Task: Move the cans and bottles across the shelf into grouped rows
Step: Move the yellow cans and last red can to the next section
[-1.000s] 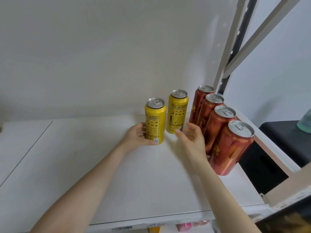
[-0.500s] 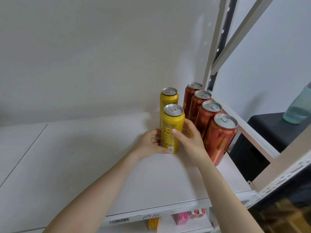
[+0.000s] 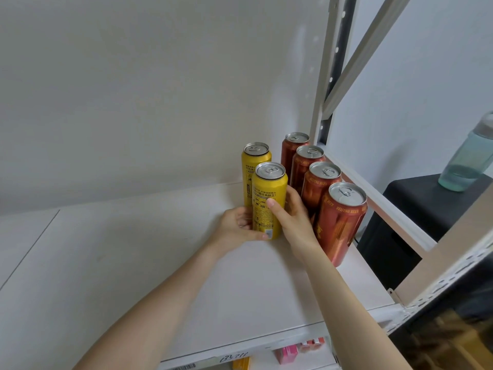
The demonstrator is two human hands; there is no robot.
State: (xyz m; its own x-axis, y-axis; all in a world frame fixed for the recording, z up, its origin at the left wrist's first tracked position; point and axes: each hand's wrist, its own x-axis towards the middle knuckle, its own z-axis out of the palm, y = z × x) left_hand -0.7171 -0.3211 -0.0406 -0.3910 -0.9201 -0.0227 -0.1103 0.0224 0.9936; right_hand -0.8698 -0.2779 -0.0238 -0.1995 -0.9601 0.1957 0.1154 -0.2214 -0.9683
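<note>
Plain off-white wall (image 3: 133, 89) behind, evenly lit. Pale metal upright (image 3: 324, 84) with a diagonal brace (image 3: 365, 49) at the shelf's right edge. Beyond it, a low black cabinet (image 3: 416, 198) bearing a translucent green bottle (image 3: 466, 161). Perforated rail (image 3: 453, 273) at the front right corner.

Two yellow cans (image 3: 268, 198) stand upright in a row beside four upright red cans (image 3: 324, 188).

Glossy metal yellow cans (image 3: 269, 198) and red cans (image 3: 340, 222) on a smooth matt white shelf (image 3: 133, 263).
</note>
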